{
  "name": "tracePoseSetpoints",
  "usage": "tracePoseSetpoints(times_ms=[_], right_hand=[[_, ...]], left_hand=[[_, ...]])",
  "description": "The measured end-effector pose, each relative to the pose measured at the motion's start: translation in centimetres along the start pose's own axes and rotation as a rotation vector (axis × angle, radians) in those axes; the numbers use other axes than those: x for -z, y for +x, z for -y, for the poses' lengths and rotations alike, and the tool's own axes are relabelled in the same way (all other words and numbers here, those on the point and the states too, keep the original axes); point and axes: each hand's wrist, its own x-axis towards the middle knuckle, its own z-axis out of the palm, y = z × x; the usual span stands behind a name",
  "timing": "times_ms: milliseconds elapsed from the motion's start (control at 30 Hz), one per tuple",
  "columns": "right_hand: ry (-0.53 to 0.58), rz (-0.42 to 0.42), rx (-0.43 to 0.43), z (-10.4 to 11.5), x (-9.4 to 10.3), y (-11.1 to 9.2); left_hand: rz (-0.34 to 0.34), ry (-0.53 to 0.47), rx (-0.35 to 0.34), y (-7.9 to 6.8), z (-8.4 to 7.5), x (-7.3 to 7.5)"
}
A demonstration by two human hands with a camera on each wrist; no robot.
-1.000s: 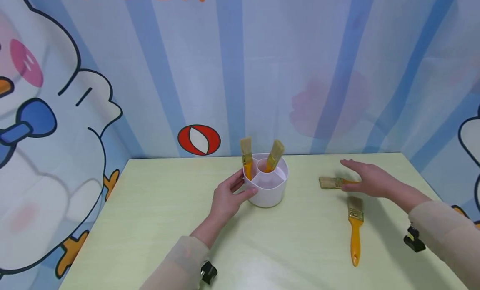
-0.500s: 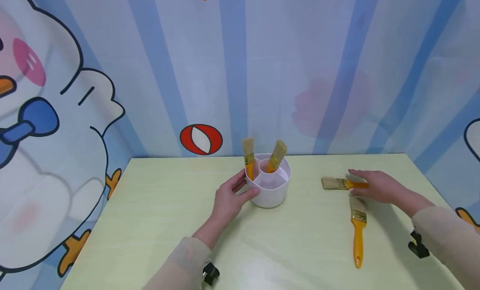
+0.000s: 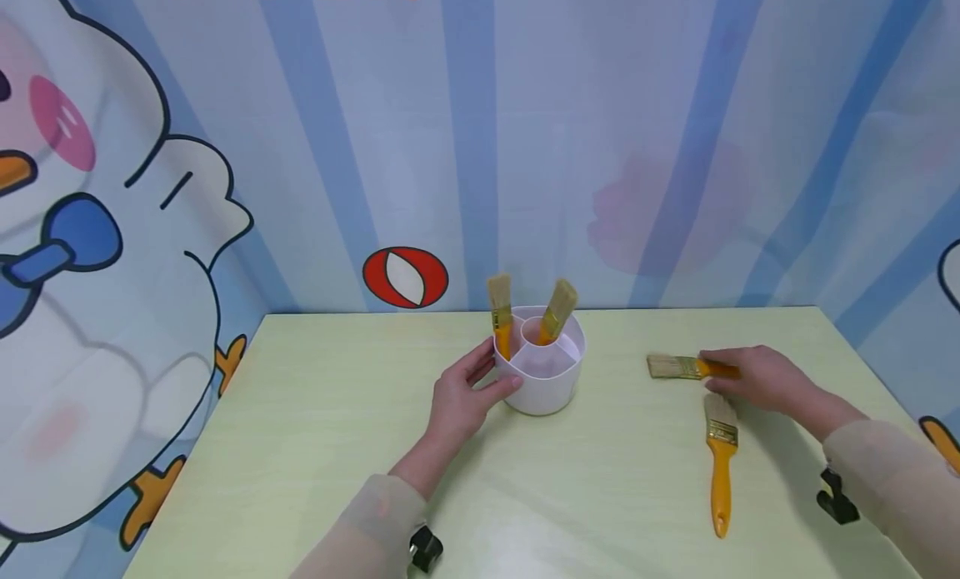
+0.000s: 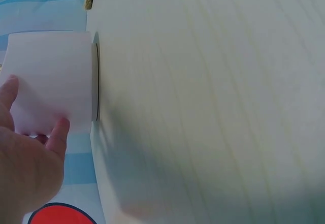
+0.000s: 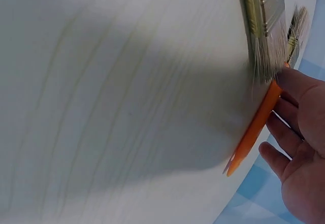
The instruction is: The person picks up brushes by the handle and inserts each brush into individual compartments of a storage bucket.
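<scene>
A white round holder (image 3: 542, 389) with inner compartments stands mid-table. Two orange-handled paintbrushes (image 3: 500, 314) (image 3: 557, 310) stand in it, bristles up. My left hand (image 3: 459, 396) grips its left wall between thumb and fingers; the left wrist view shows those fingers (image 4: 30, 153) on the holder's white wall (image 4: 56, 76). A third paintbrush (image 3: 675, 366) lies flat to the right. My right hand (image 3: 753, 377) rests on its orange handle (image 5: 254, 127), with fingers (image 5: 287, 125) touching the handle's side; no thumb shows on the other side. A fourth paintbrush (image 3: 718, 454) lies just in front.
The pale green table (image 3: 315, 446) is walled by a blue-striped cartoon backdrop (image 3: 480, 146) at the back and both sides. The fourth brush's bristles (image 5: 266, 28) lie close to my right fingers. Black wrist mounts (image 3: 426, 547) (image 3: 836, 500) hang under both sleeves.
My right hand has dropped from hovering above the lying brush onto its orange handle. The left hand and the holder have stayed put.
</scene>
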Motion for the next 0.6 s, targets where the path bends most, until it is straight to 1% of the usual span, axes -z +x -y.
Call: tracePoseSetpoints(times_ms=[200, 367, 600], right_hand=[[0.005, -0.041, -0.003, 0.0, -0.4, -0.1], [0.014, -0.086, -0.007, -0.1, -0.8, -0.3], [-0.013, -0.16, 0.027, -0.1, -1.4, -0.2]], left_hand=[[-0.004, -0.012, 0.005, -0.1, 0.0, -0.1], [-0.005, -0.016, -0.008, 0.0, 0.0, -0.1], [-0.003, -0.027, -0.02, 0.1, 0.3, -0.1]])
